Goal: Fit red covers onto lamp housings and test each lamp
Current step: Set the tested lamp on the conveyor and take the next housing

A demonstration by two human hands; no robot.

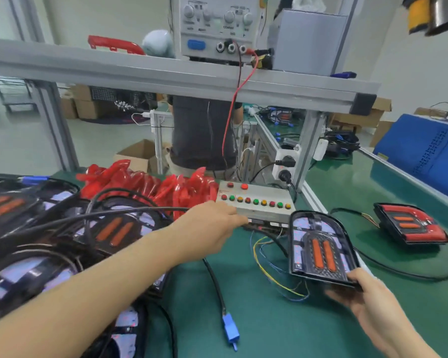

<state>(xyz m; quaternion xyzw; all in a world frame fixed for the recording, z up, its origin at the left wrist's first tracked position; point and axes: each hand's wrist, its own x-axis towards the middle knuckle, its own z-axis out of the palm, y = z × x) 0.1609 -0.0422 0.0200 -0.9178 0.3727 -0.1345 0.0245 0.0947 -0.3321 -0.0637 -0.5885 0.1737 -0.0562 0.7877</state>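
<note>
My right hand (367, 295) pinches the lower edge of an uncovered, arch-shaped black lamp housing (321, 248) above the green mat (269, 319). My left hand (212, 226) reaches the metal button box (256, 202); its finger posture is hidden. Glossy red covers (150, 184) lie piled behind.

Red, green and amber buttons are seen on the grey metal test box (256, 205); translucent red plastic covers (150, 184) are heaped on the green-matted bench (321, 319).

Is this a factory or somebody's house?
Most likely a factory workbench for vehicle lamps: a heap of red covers, a pile of lamp housings, and a button test box under a power supply.
</note>
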